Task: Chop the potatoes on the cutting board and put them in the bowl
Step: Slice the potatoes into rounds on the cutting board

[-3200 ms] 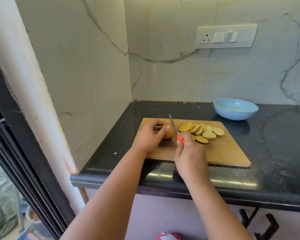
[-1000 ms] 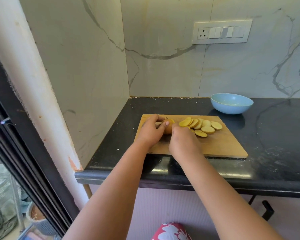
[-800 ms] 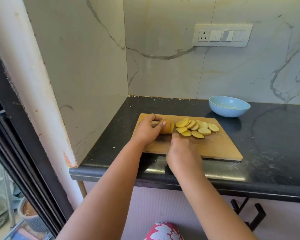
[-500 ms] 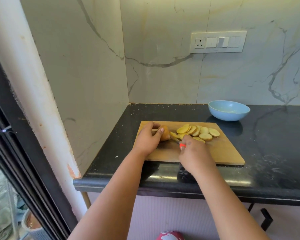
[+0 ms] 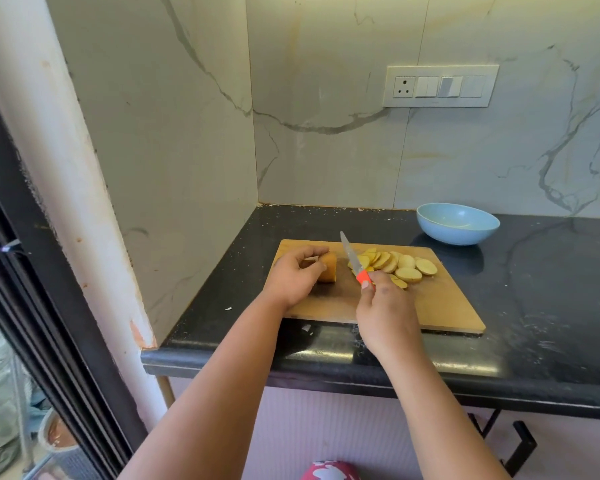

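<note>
Slicing step: best to bring the orange-handled steel knife (image 5: 354, 261) straight down just right of the left hand (image 5: 293, 280), whose fingers curl round the brown potato stub (image 5: 327, 268) at the left of the wooden cutting board (image 5: 440, 306). Right hand (image 5: 385, 311) grips the handle, blade raised, tip far. Cut yellow potato slices (image 5: 395, 265) lie right; light blue bowl (image 5: 458, 223) far right holds none.

Beyond the hands rise pale veined marble walls (image 5: 326, 150) with a white switch panel (image 5: 440, 86), above a glossy black table (image 5: 551, 289); a dark window frame (image 5: 32, 306) stands left.
</note>
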`<state>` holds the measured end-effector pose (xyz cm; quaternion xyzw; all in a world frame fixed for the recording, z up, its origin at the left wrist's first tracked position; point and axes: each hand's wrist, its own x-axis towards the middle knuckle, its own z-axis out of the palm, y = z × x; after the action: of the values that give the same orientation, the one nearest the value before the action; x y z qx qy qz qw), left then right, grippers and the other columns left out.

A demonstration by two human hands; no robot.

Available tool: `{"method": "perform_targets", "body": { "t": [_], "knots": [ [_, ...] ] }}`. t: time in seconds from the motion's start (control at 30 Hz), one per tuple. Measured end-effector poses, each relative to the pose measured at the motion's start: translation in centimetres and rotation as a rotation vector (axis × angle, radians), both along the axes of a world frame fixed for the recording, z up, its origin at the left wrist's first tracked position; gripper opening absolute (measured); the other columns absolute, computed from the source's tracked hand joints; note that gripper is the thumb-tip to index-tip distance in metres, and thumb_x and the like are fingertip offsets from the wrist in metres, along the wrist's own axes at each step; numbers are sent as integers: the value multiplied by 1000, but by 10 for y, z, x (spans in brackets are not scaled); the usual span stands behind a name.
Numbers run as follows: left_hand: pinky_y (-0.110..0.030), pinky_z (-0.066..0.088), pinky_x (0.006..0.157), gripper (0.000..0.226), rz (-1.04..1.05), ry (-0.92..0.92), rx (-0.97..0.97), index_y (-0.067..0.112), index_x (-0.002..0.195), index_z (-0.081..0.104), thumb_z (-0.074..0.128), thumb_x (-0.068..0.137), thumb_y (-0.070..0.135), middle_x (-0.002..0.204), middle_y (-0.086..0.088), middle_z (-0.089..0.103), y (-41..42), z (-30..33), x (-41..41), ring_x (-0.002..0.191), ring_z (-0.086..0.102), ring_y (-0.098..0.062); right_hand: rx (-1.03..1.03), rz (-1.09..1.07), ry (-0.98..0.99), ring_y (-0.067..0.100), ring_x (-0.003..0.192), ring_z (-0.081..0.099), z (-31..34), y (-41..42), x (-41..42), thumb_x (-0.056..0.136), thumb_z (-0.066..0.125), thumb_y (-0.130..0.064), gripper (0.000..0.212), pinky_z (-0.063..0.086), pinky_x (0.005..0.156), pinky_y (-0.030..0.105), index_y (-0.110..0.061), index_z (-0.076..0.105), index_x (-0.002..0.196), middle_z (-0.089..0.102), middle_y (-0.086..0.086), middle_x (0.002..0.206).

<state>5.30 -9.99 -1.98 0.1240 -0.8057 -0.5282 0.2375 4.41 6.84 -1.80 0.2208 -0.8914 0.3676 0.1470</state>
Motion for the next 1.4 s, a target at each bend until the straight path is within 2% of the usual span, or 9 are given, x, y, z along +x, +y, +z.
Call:
{"method": "perform_targets", "body": {
  "t": [0.17, 0.37, 0.47, 0.6, 0.77, 1.03, 1.17, 1.23, 1.4],
  "knots": [
    [-34, 49, 101, 35, -27, -16, -17, 30, 129, 61, 62, 95, 25, 128, 2, 59, -1, -3, -1, 119, 58, -11, -33, -5, 48, 15, 76, 51, -6, -12, 6, 97, 49, -10, 30, 38, 60, 22, -13, 49, 126, 55, 1, 89],
    [-33, 48, 102, 34, -22, -6, -30, 26, 128, 62, 64, 94, 23, 123, 9, 60, -1, -2, 0, 120, 57, -12, -42, -1, 111, 5, 53, 47, -13, -23, 6, 102, 39, -25, 21, 23, 43, 16, -15, 50, 118, 52, -4, 67],
    [-29, 49, 100, 34, -17, 1, -40, 25, 128, 62, 64, 94, 24, 126, 7, 61, 0, -2, 0, 118, 58, -10, -27, -40, 132, 9, 53, 48, -15, -25, 7, 101, 40, -25, 29, 25, 42, 18, -17, 43, 130, 53, -2, 67],
    [-25, 46, 97, 35, -4, 0, -96, 26, 130, 61, 63, 95, 28, 125, 9, 60, -1, -2, 0, 111, 57, -7, -35, -28, 175, 10, 53, 50, -19, -24, 7, 100, 42, -22, 21, 30, 42, 18, -16, 51, 118, 54, -2, 66],
    [-8, 37, 81, 39, 10, -5, -169, 25, 132, 60, 64, 94, 31, 126, 10, 60, 0, -1, 1, 107, 53, -1, -55, -12, 200, 12, 57, 50, -20, -26, 7, 100, 45, -20, 17, 38, 46, 19, -13, 54, 113, 58, -1, 73],
    [4, 35, 67, 41, 25, -8, -214, 25, 134, 59, 65, 94, 31, 133, 7, 59, 1, 1, 2, 110, 53, 0, -33, 1, 212, 9, 52, 45, -18, -26, 9, 100, 45, -20, 15, 28, 42, 18, -13, 53, 111, 52, -2, 67],
    [4, 37, 69, 41, 11, -15, -209, 24, 133, 60, 67, 92, 28, 132, 8, 59, 0, 1, 1, 110, 53, 0, -24, 18, 164, 12, 56, 48, -14, -26, 8, 101, 44, -16, 12, 29, 44, 22, -15, 53, 108, 49, -3, 67],
    [-1, 37, 81, 42, -1, -22, -205, 24, 132, 61, 69, 91, 26, 132, 8, 59, -1, 2, 2, 114, 55, -3, 10, 23, 121, 15, 61, 50, -6, -31, 2, 101, 43, -14, 14, 28, 46, 22, -15, 53, 109, 51, -1, 71],
    [-7, 39, 83, 41, -17, -26, -197, 24, 132, 60, 68, 92, 24, 132, 5, 60, -2, 0, 2, 117, 57, -8, 276, 3, -73, 19, 77, 53, 13, -41, -8, 98, 46, -10, 15, 37, 58, 25, -13, 57, 107, 55, 3, 87]
  ]
}}
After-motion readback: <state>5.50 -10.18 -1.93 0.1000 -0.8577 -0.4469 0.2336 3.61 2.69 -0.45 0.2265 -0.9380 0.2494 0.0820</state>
